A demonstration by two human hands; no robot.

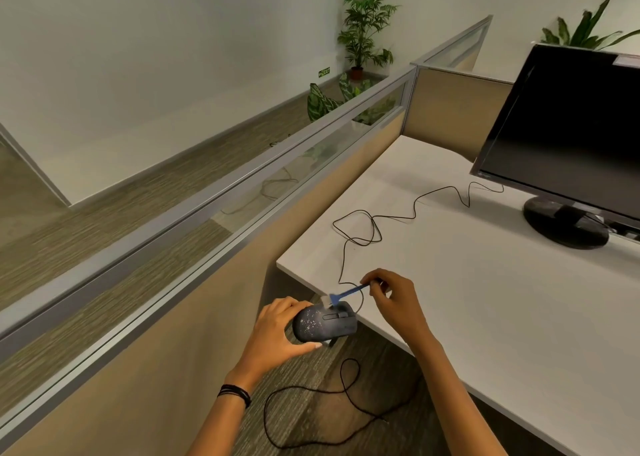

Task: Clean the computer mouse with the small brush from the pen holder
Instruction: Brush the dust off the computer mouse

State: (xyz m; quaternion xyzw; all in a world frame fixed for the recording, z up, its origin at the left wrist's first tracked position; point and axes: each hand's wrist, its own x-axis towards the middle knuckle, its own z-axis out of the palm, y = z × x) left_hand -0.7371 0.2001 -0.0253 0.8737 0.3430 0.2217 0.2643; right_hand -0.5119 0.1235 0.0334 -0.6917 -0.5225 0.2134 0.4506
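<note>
A dark computer mouse (pixel 323 323) speckled with white flecks is held in the air just off the desk's left corner, gripped from the rear by my left hand (pixel 277 331). My right hand (pixel 393 298) pinches the blue handle of a small brush (pixel 341 295). Its white bristles rest on the mouse's top near the scroll wheel. The mouse's black cable (pixel 372 229) loops over the desk toward the monitor. No pen holder is in view.
The white desk (pixel 485 300) stretches to the right, with a black monitor (pixel 568 133) on a round stand at the back. A beige and glass partition (pixel 207 234) runs along the left. Another black cable (pixel 311 407) lies on the carpet under my arms. Potted plants stand beyond the partition.
</note>
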